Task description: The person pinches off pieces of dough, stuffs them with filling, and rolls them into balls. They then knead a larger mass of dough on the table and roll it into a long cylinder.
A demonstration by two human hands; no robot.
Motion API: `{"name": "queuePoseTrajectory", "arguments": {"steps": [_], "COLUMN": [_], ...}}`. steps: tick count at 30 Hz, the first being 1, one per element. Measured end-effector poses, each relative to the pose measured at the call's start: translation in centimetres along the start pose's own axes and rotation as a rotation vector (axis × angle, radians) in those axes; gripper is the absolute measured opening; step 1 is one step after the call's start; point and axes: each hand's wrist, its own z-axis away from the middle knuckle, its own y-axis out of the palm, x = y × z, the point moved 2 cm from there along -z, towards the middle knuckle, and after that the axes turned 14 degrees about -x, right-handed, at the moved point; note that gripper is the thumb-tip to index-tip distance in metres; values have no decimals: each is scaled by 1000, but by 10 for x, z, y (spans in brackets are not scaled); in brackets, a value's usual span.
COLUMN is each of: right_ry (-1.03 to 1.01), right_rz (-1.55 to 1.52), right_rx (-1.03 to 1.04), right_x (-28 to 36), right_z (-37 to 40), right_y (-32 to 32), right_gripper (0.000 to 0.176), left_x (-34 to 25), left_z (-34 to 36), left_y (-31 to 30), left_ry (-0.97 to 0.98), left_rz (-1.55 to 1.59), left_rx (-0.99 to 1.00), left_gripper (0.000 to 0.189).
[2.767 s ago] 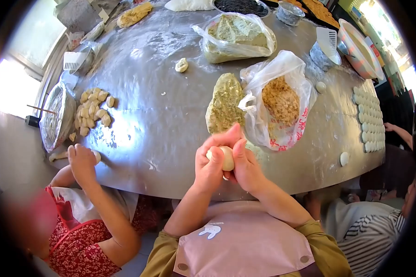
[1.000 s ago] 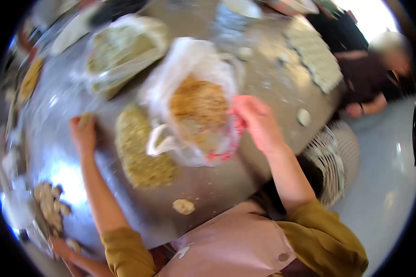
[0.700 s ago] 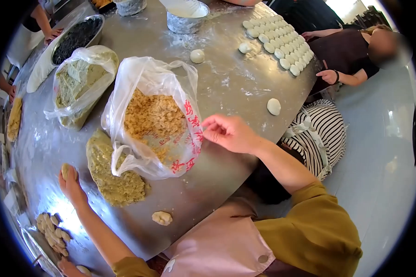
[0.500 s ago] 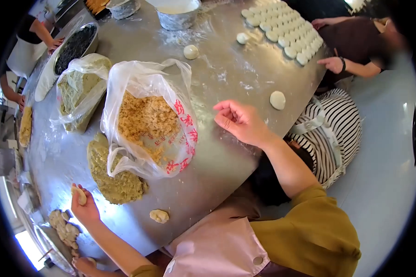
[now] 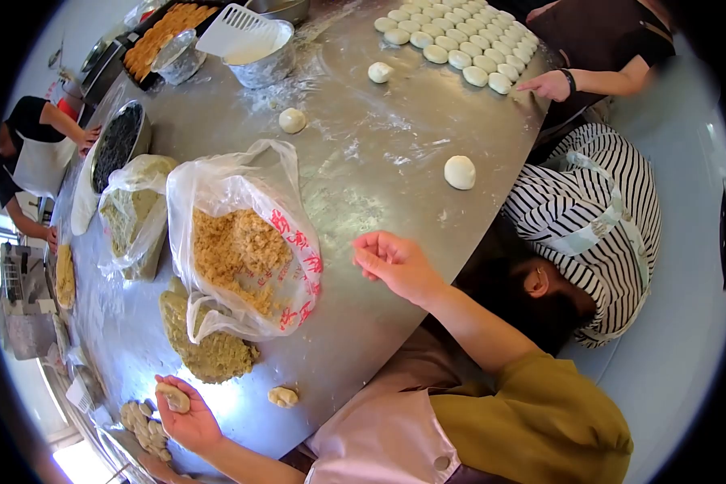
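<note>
My left hand (image 5: 192, 421) is at the lower left of the table, its fingers curled around a flattened piece of dough (image 5: 173, 398). Above the table's near edge, my right hand (image 5: 399, 268) hovers with loosely bent fingers and nothing visible in them. Between my hands stands an open plastic bag (image 5: 305, 278) with red print, holding a crumbly golden-brown filling (image 5: 254, 242). A greenish-brown paste mound (image 5: 210, 351) lies against the bag. One small dough lump (image 5: 283, 396) sits near the edge, and several dough pieces (image 5: 143, 429) lie beyond my left hand.
Rows of white dough rounds (image 5: 476, 48) cover the far right, with a co-worker's hand (image 5: 547, 85) beside them. Single dough balls (image 5: 460, 173) lie on the metal table (image 5: 363, 185). Someone in a striped top (image 5: 593, 218) bends low at my right. A dark-filled bowl (image 5: 119, 149) stands left.
My view has shifted, so the far table shows more. The person in stripes appears further into view. My left hand still holds the dough piece; my right hand stays raised over the table.
</note>
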Motion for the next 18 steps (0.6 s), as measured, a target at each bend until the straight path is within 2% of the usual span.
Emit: {"name": "queuePoseTrajectory", "arguments": {"steps": [3,10,17,18], "right_ry": [44,112,-120,-154], "right_rz": [44,0,245,309], "right_rx": [42,8,138,150], "right_x": [-11,3,-2,1], "right_z": [19,52,40,38], "right_y": [-22,-53,4,17], "right_gripper": [26,28,27,27], "left_x": [1,13,21,25], "left_z": [4,4,20,29], "left_y": [2,-4,-17,-12], "left_ry": [-49,-78,-63,-23], "left_rz": [-30,-6,-96,-138], "left_rx": [63,3,10,-83], "left_gripper": [31,36,31,27]}}
